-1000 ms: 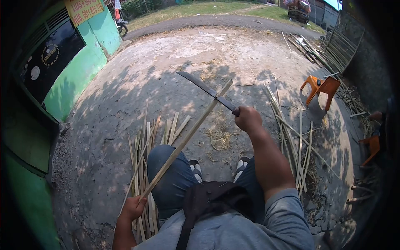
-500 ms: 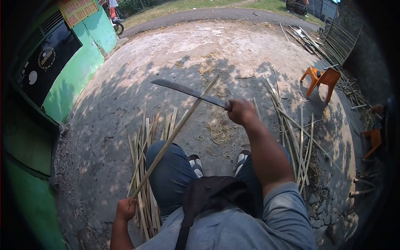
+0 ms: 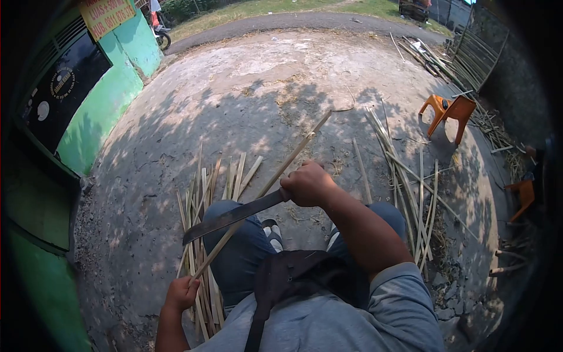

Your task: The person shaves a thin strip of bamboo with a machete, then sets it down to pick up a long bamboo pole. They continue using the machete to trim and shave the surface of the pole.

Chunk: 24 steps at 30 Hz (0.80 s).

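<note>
My right hand (image 3: 309, 184) is closed round the handle of a machete (image 3: 237, 216), in front of my knees. The long dark blade points left and crosses over a bamboo strip (image 3: 285, 162) near my left knee. Down at the lower left, my left hand (image 3: 181, 293) grips the near end of that strip. From there it slants up and away to the right, its far end raised in front of me. Beside my left leg lies a bundle of similar bamboo strips (image 3: 202, 308), partly hidden by my leg and arm.
More strips (image 3: 404, 182) lie on the ground to my right. Beyond them stands an orange plastic chair (image 3: 448, 111), with bamboo poles (image 3: 431, 61) by the right wall. A green wall (image 3: 105, 108) runs along the left. A black bag (image 3: 299, 276) rests on my lap.
My right hand has come nearer and left, bringing the machete down along the strip from its far part to near my knee. The strip's far end has swung right; my left hand keeps its hold.
</note>
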Motion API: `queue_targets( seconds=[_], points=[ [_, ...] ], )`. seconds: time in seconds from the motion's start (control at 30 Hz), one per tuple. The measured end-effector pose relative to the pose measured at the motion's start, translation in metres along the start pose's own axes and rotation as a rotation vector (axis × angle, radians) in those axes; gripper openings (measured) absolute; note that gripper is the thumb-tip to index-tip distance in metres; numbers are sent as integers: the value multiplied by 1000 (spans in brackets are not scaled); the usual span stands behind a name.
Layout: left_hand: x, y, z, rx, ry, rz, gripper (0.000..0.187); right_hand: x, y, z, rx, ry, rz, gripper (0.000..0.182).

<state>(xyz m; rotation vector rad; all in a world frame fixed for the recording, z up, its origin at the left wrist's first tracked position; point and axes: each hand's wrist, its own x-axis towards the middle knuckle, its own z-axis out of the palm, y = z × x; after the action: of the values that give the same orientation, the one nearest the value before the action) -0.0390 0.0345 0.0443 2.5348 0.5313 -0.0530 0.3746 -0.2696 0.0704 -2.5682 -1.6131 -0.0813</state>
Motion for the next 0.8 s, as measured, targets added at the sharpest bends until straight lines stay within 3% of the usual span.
queue_targets(
  seconds=[0.03,0.1,0.13,0.2,0.23,0.6,0.7,0.8],
  points=[
    [-3,-5,-2,0,9,-13,48,1,-4,-1,-3,-1,-46,14],
    [-15,-23,-3,0,25,-40,47,-2,26,14,43,101,126,13],
    [-22,-29,-5,17,49,-42,47,-3,38,6,20,31,388,13],
    [-33,-35,-11,46,100,-38,47,-13,76,19,213,224,759,13],
    [-29,-30,-15,62,90,-37,48,-16,79,20,227,230,781,13],
    [-40,-26,1,-96,48,-123,49,-17,40,-6,400,317,750,16],
    [-44,-21,5,-112,7,-163,49,-9,50,10,526,233,734,16],
    [-44,-22,7,-146,6,-182,49,-6,62,23,719,-91,491,21]
  ],
)
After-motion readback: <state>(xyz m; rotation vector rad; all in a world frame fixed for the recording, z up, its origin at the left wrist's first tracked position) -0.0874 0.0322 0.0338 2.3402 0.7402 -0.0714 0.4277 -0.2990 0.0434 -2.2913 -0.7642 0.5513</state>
